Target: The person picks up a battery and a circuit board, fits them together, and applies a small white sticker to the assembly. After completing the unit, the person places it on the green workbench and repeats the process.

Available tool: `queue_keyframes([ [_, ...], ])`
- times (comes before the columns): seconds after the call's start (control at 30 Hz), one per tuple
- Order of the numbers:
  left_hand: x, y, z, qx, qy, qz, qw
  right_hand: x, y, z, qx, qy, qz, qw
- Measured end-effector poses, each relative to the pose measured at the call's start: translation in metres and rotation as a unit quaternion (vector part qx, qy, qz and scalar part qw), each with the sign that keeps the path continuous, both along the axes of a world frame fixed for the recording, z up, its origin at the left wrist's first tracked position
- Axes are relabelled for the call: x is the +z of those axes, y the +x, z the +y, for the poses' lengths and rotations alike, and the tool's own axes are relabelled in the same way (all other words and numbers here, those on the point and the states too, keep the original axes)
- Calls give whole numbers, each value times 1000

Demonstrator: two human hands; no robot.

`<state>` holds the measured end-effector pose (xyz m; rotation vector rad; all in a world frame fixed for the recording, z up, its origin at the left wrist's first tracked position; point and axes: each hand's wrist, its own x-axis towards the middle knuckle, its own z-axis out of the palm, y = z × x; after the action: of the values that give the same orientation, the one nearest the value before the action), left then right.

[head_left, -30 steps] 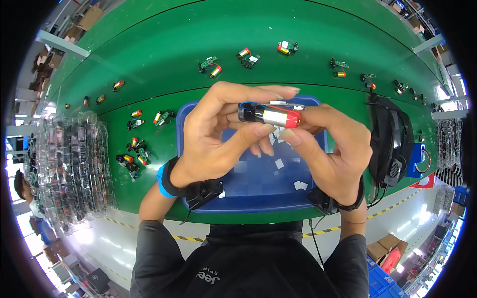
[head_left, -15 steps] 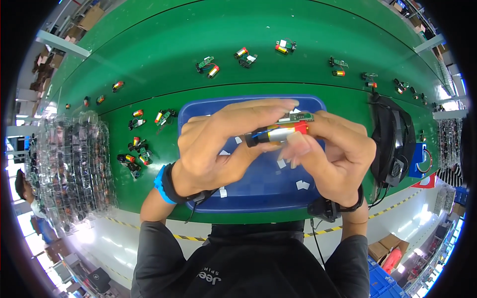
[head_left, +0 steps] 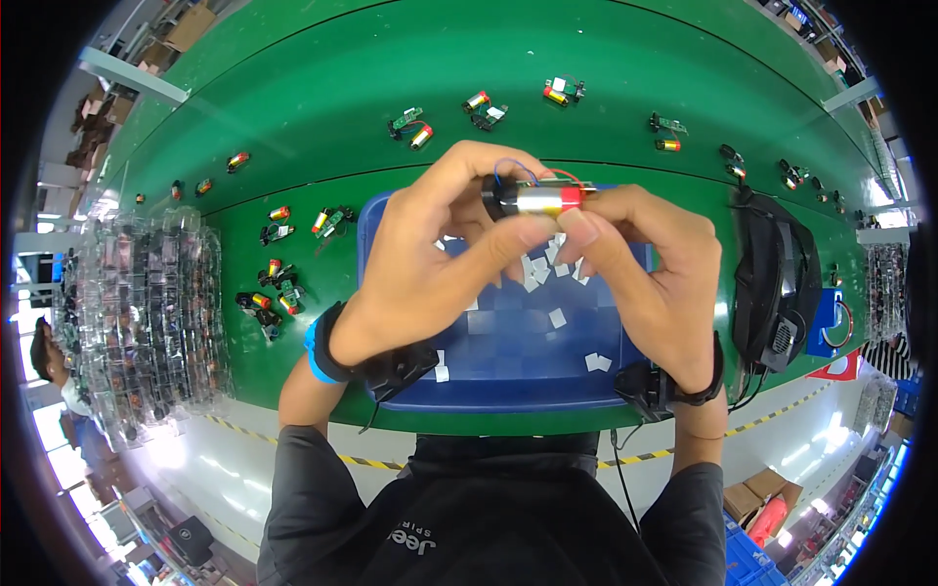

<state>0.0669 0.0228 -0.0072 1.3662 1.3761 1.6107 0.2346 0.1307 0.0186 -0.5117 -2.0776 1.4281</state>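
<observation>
A battery assembly [head_left: 543,201] is held up over the blue tray [head_left: 508,356]: a silver and gold cylinder with a red end, a black cap, and thin blue and red wires arching above it. My left hand [head_left: 430,244] pinches it near the black cap and middle, thumb in front. At the red end, my right hand [head_left: 655,259] grips with thumb and fingers. Most of the green circuit board is hidden behind the cylinder. Small white square pieces [head_left: 558,317] lie scattered in the tray beneath my hands.
Several similar battery and board assemblies [head_left: 332,222] lie on the green table [head_left: 293,366] to the left and along the far side. Stacked clear plastic trays [head_left: 147,322] stand at the left. A black bag [head_left: 777,273] and a blue box [head_left: 827,317] are at the right.
Both hands have raised the assembly farther from me and turned it, so the cylinder faces me and the board is mostly behind it. My left fingers and thumb have shifted along it.
</observation>
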Motion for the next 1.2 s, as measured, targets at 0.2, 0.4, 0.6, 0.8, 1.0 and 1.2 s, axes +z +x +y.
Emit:
queue_keyframes([
  [0.2, 5, -103, 15, 127, -185, 50, 973, 12, 10, 4, -27, 53, 18, 998],
  [0.4, -95, -238, 27, 153, -450, 210, 855, 11, 11, 1, -16, 90, 1, 996],
  [0.6, -107, -228, 30, 216, -274, 590, 728, 12, 12, -4, -8, 106, -18, 994],
  [0.8, -99, -204, 31, 122, -274, 502, 811, 13, 8, -5, 2, 124, -29, 992],
  [1.0, -23, -100, 22, 79, -178, 237, 952, 7, 4, -1, -14, 180, -46, 982],
  [1.2, 8, -25, 9, 7, -131, 100, 986, -11, -9, 2, -57, 292, -42, 954],
])
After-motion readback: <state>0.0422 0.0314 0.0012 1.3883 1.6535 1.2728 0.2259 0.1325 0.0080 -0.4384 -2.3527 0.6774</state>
